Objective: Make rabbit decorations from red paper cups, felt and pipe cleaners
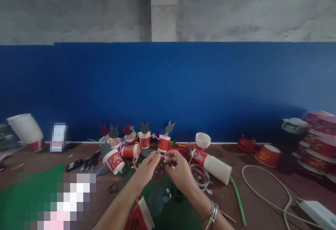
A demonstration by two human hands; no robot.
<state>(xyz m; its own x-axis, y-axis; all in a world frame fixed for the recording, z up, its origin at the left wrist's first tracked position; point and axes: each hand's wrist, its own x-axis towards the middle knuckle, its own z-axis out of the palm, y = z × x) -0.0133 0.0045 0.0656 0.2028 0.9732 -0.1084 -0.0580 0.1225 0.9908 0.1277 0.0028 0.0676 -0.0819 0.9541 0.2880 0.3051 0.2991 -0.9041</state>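
Two bare forearms show on the head camera I monitor from afar, the left hand and its wrist unadorned. At the right hand, I make out a shiny silver-toned bangle on the wrist beside a thinner bracelet, its links or beads blurred.

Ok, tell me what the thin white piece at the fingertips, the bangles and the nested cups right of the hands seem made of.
Thin white piece: paper or plastic, too small to tell.
Bangles: likely polished metal, from their silvery shine.
Nested cups: probably smooth paper, given the red print and pale rims.
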